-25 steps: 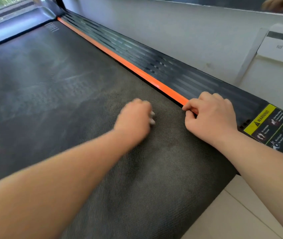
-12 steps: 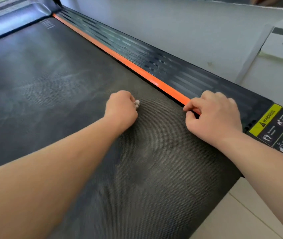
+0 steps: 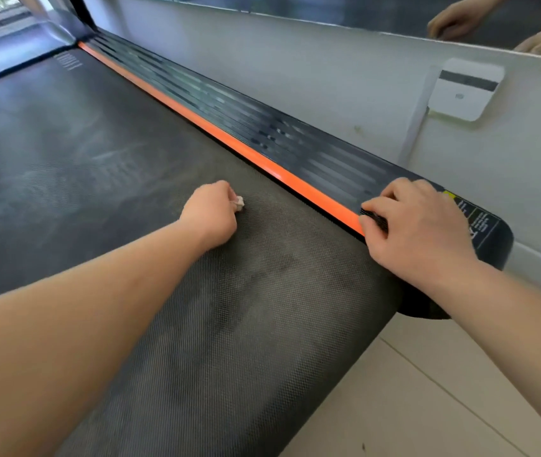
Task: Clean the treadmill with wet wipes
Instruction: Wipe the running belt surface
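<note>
The treadmill's dark textured belt (image 3: 104,179) fills most of the view, with an orange strip (image 3: 246,153) and a black ribbed side rail (image 3: 295,136) along its right edge. My left hand (image 3: 211,214) is curled into a fist on the belt and grips a balled white wet wipe (image 3: 239,202), of which only a small bit shows past the knuckles. My right hand (image 3: 417,225) rests on the rail near the belt's near end, its curled fingertips hooked over the orange strip.
A grey-white wall (image 3: 328,77) runs right behind the rail, with a white box (image 3: 463,89) and a cable duct mounted on it. A mirror above reflects two hands. A warning sticker (image 3: 473,219) marks the rail's end. Beige floor tiles (image 3: 427,390) lie at lower right.
My left hand slid the wipe up the belt and left, away from the right hand, then held near that spot. The right hand stayed on the rail.
</note>
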A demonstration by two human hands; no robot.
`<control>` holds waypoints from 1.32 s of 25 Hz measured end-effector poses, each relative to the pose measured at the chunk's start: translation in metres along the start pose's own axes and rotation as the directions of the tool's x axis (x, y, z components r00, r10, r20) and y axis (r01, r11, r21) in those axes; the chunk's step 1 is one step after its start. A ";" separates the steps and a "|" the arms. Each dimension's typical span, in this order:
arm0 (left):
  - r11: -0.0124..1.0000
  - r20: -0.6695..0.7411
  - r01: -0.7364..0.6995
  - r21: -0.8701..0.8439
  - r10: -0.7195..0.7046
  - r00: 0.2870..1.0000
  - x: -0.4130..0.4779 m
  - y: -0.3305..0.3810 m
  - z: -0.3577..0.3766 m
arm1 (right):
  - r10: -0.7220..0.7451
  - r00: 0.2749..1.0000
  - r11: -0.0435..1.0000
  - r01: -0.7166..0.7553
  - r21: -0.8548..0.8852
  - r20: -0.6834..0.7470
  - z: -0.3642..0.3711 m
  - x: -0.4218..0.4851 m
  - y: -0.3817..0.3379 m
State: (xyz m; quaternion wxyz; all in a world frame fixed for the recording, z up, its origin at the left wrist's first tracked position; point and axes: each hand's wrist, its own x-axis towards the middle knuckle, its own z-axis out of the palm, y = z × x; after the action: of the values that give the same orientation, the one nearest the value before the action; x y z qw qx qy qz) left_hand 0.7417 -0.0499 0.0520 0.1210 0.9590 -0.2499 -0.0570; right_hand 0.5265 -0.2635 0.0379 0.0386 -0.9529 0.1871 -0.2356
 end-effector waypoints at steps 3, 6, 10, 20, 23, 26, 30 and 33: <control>0.995 -0.016 0.088 -0.055 -0.089 0.996 0.006 0.004 -0.016 | -0.020 0.999 0.999 0.021 0.033 -0.041 -0.003 -0.020 0.012; 0.995 0.031 -0.009 -0.095 0.012 0.999 -0.031 0.028 -0.008 | -0.019 0.998 0.995 0.024 0.097 -0.054 -0.001 -0.030 0.016; 0.921 0.163 -0.376 -0.106 0.389 0.907 -0.094 0.048 0.016 | 0.025 0.999 0.997 -0.021 0.070 -0.046 -0.001 -0.029 0.015; 0.970 0.063 -0.243 0.000 0.242 0.968 -0.103 0.035 0.008 | 0.042 0.999 0.999 -0.042 -0.002 -0.017 -0.005 -0.029 0.007; 0.991 -0.028 -0.120 -0.054 0.118 0.993 -0.108 0.037 0.009 | 0.043 0.999 0.999 -0.043 0.006 0.002 -0.007 -0.027 0.007; 0.938 0.051 -0.337 -0.081 0.341 0.939 -0.130 0.054 0.015 | 0.048 0.999 0.999 -0.048 -0.005 0.012 -0.006 -0.027 0.007; 0.873 0.089 -0.479 -0.090 0.486 0.869 -0.122 0.043 0.000 | 0.048 0.999 0.999 -0.049 -0.012 -0.006 -0.005 -0.027 0.007; 0.752 0.055 -0.657 -0.049 0.659 0.750 -0.126 0.040 0.008 | 0.051 0.999 0.999 -0.051 0.004 -0.007 -0.002 -0.028 0.008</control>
State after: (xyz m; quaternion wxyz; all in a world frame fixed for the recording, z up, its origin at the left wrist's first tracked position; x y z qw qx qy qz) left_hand 0.6123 -0.0233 0.0611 0.1372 0.8054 -0.5747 -0.0471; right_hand 0.5002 -0.2603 0.0266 0.0459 -0.9469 0.2111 -0.2383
